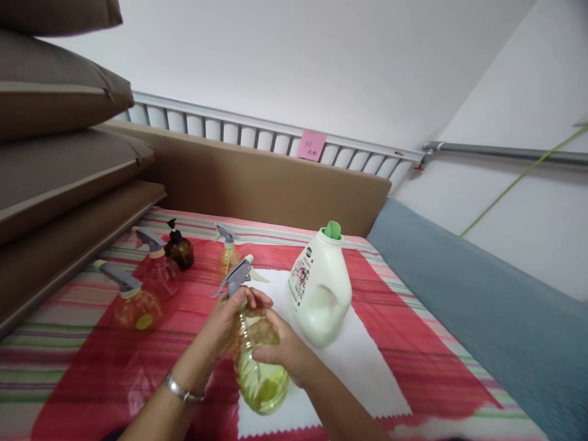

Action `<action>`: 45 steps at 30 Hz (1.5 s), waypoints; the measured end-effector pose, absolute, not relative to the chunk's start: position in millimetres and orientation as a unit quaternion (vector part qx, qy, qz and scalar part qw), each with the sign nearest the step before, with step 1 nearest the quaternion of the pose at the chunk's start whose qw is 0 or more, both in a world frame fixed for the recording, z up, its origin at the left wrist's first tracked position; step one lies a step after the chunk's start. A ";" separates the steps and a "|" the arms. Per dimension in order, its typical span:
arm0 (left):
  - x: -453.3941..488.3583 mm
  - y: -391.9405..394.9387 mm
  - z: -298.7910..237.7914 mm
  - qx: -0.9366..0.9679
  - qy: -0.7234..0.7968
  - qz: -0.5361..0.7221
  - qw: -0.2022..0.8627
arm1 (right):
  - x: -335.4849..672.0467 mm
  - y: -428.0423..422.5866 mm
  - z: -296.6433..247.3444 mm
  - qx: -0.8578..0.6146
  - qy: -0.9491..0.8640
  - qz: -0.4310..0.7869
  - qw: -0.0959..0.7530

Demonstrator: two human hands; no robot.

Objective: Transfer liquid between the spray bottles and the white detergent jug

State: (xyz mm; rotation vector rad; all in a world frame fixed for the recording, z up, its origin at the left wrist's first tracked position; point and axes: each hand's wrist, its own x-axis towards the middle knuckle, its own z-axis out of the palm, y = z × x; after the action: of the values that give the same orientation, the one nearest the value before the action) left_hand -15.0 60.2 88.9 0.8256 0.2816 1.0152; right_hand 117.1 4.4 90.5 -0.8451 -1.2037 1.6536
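Observation:
A clear yellow-green spray bottle (264,392) with a grey trigger head (236,275) is held tilted between both hands, some liquid in its bottom. My left hand (229,318) is closed round the neck just under the trigger head. My right hand (285,349) wraps the side of the bottle's body, thumb across the front. Beyond it, on a white sheet with a zigzag edge (367,373), stands a large pale jug (321,288) with a green piece (332,230) in its mouth. Part of the bottle is hidden by the fingers.
To the left stand an orange spray bottle (138,309), a pinkish one (160,275) and a dark brown pump bottle (180,250). Another orange spray bottle (227,260) is behind. Red sheeting (395,318) covers striped cloth. Stacked brown cushions (64,159) border the left; a brown panel (257,184) the back.

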 end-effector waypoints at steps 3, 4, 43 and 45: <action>-14.9 57.9 91.2 0.378 0.102 0.449 0.804 | 117.2 3.0 85.9 -0.295 -0.451 0.707 0.458; -15.0 57.5 91.5 0.379 0.095 0.443 0.807 | 116.6 2.5 84.2 -0.283 -0.434 0.720 0.460; -35.7 76.3 96.7 0.334 0.272 0.656 0.620 | 88.7 -16.7 69.8 -0.309 -0.235 0.749 0.537; -36.9 76.4 97.5 0.345 0.266 0.650 0.623 | 89.5 -16.7 64.6 -0.320 -0.230 0.756 0.523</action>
State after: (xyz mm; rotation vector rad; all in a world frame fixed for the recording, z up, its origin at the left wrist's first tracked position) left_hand -36.9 76.4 97.5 0.7917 0.6110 1.4937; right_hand 89.5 -16.7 64.6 -0.7651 -0.5500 1.8104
